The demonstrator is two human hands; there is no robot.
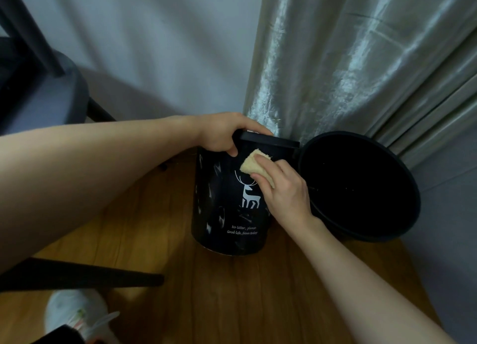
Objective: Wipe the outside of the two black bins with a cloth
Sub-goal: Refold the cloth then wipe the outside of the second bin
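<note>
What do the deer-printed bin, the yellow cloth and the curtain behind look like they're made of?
Deer-printed bin: probably glossy plastic or coated metal; light glints off its smooth black wall.
Yellow cloth: soft, matte, fuzzy fabric, perhaps microfibre; it folds under the right hand.
Curtain: shiny satin-like textile with crinkled highlights.

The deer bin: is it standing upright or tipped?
Tipped. The deer bin leans away from the camera, its side facing up; the left hand grips its rim while the right hand presses the cloth on it.
</note>
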